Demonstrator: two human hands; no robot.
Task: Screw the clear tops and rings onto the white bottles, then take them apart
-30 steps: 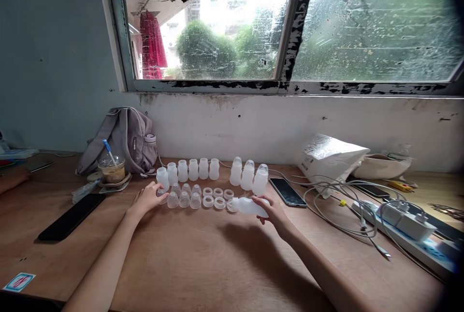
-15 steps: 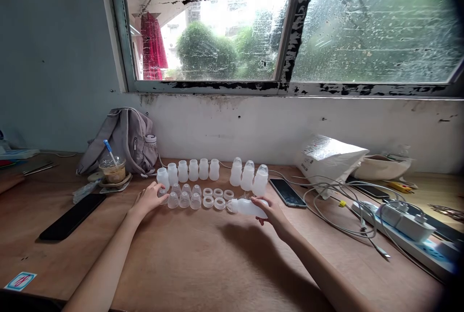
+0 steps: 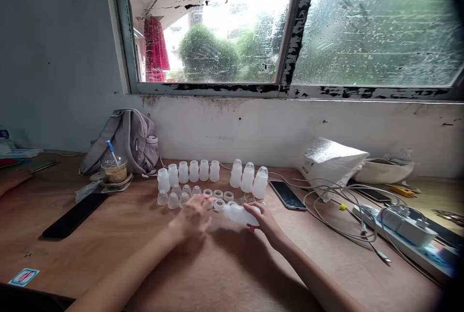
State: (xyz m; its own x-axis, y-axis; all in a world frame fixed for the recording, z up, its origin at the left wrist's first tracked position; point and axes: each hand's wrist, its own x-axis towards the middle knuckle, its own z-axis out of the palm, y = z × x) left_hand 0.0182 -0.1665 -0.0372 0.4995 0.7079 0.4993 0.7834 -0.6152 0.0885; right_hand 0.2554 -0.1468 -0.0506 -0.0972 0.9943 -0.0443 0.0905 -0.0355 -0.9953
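A small translucent white plastic bottle (image 3: pixel 235 212) is held tilted well over, its neck pointing left, above the middle of the brown wooden table (image 3: pixel 203 273). The right hand (image 3: pixel 263 219) grips it round its base end, fingers and thumb closed on it. The left hand (image 3: pixel 195 215) is blurred, its fingers spread and reaching toward the bottle's neck; whether it holds anything, I cannot tell.

Just beyond the hands lie flat whitish plastic rings (image 3: pixel 218 194), and left of these stand clear dome-shaped plastic caps (image 3: pixel 173 201), some hidden by the left hand. Farther back, toward the table's far edge, six open-mouthed translucent white bottles (image 3: pixel 194 171) stand upright in a row. To their right are three similar bottles with clear domed covers (image 3: pixel 248 177).

A dark-screened phone (image 3: pixel 288 195) lies right of these, near tangled white cables (image 3: pixel 335 210). Toward the far edge on the left, a grey fabric backpack (image 3: pixel 125 140) sits behind a clear plastic drink cup (image 3: pixel 115 171).
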